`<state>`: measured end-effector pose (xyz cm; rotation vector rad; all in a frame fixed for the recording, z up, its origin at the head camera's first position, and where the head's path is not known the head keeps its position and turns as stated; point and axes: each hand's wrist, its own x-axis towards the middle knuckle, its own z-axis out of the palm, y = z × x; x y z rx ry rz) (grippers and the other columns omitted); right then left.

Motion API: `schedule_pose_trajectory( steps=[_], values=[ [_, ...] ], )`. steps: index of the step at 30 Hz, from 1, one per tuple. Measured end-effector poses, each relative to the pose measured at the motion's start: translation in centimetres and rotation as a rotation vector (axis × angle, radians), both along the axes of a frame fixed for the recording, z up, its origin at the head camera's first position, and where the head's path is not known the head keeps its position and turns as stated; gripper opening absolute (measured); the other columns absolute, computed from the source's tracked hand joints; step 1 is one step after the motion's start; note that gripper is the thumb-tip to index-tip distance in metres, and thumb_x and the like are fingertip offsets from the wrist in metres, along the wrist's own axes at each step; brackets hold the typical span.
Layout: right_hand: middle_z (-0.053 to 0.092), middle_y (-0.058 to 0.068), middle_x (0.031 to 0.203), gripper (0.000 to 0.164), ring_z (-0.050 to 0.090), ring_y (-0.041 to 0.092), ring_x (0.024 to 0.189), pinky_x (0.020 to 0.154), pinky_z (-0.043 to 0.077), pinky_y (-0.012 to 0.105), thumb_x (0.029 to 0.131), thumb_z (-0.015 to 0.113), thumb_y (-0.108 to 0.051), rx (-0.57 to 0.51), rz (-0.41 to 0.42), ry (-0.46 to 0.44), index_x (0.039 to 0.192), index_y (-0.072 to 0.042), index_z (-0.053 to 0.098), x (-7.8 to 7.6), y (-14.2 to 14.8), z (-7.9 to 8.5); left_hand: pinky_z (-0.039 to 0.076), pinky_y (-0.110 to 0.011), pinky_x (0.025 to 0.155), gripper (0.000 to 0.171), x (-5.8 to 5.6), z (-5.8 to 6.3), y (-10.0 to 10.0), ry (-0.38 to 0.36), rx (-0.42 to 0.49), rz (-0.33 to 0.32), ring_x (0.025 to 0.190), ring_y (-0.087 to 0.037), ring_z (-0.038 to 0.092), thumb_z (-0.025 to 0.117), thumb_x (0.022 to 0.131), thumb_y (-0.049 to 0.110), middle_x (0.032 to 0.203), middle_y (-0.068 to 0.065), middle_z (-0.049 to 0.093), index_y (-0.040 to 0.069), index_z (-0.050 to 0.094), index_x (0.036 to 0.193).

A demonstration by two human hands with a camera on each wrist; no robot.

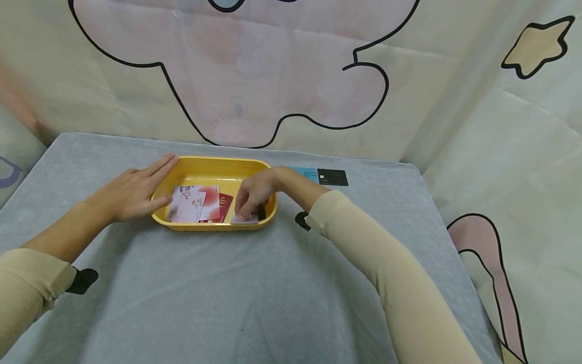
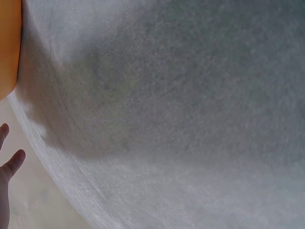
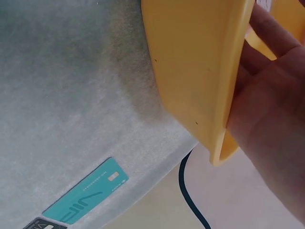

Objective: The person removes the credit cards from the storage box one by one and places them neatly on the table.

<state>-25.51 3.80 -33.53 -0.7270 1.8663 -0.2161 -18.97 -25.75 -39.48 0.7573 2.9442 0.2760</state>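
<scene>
A yellow plastic tray (image 1: 213, 227) holds several cards near its front side. My left hand (image 1: 134, 192) rests at the tray's left end, fingers extended along the rim and thumb reaching over it. My right hand (image 1: 255, 190) dips into the right part of the tray, fingers bent down onto a pale card (image 1: 249, 220); whether they pinch it is hidden. Something black (image 1: 261, 212) lies beside that card. Pinkish printed cards (image 1: 186, 203) and a red VIP card (image 1: 226, 202) overlap to the left. In the right wrist view, the right hand (image 3: 276, 90) reaches over the tray wall.
Behind my right forearm, a blue VIP card (image 1: 306, 174) and a black VIP card (image 1: 333, 177) lie side by side on the grey cloth-covered table (image 1: 218, 298). A printed curtain (image 1: 282, 71) hangs close behind the table's far edge.
</scene>
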Motion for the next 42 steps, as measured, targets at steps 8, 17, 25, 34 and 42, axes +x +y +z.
schedule_pose_trajectory(
  steps=[8, 17, 25, 34, 42],
  values=[
    [0.065, -0.001, 0.104, 0.028, 0.057, 0.023, 0.106, 0.100, 0.046, 0.037, 0.096, 0.065, -0.031, -0.035, -0.011, -0.116, 0.118, -0.014, 0.071, 0.1, 0.3, 0.0, 0.037, -0.068, 0.100, 0.086, 0.1, 0.0, 0.0, -0.003, -0.009, 0.006, 0.121, -0.047, 0.055, 0.050, 0.095, 0.044, 0.165, -0.017, 0.012, 0.009, 0.005, 0.161],
    [0.059, 0.002, 0.103, 0.027, 0.053, 0.023, 0.104, 0.093, 0.043, 0.037, 0.095, 0.066, -0.029, -0.052, -0.026, -0.198, 0.118, -0.013, 0.067, 0.2, 0.4, 0.0, 0.037, -0.068, 0.100, 0.087, 0.1, 0.0, 0.1, -0.004, -0.009, 0.011, 0.119, -0.047, 0.056, 0.050, 0.094, 0.044, 0.165, -0.017, 0.012, 0.010, 0.005, 0.161],
    [0.055, 0.002, 0.108, 0.031, 0.052, 0.019, 0.102, 0.088, 0.045, 0.034, 0.092, 0.069, -0.034, -0.053, -0.004, -0.124, 0.117, -0.016, 0.065, 0.3, 0.4, 0.3, 0.036, -0.069, 0.100, 0.087, 0.1, 0.0, -0.1, -0.001, -0.008, 0.006, 0.123, -0.047, 0.053, 0.050, 0.095, 0.044, 0.165, -0.017, 0.012, 0.009, 0.004, 0.160],
    [0.061, 0.002, 0.095, 0.021, 0.055, 0.016, 0.087, 0.076, 0.044, 0.030, 0.092, 0.072, -0.022, -0.131, -0.042, -0.097, 0.109, -0.012, 0.066, 0.0, 0.8, 0.2, 0.036, -0.069, 0.101, 0.087, 0.1, -0.1, -0.1, -0.001, -0.010, 0.002, 0.123, -0.048, 0.053, 0.049, 0.095, 0.044, 0.165, -0.017, 0.012, 0.009, 0.004, 0.160],
    [0.064, 0.003, 0.102, 0.016, 0.055, 0.017, 0.090, 0.067, 0.040, 0.023, 0.097, 0.062, -0.010, -0.250, -0.068, -0.024, 0.112, -0.011, 0.069, -0.4, 2.3, 0.8, 0.035, -0.069, 0.101, 0.087, 0.0, 0.0, 0.0, -0.004, -0.018, -0.003, 0.124, -0.048, 0.052, 0.049, 0.095, 0.044, 0.165, -0.018, 0.012, 0.009, 0.003, 0.160]
  ],
)
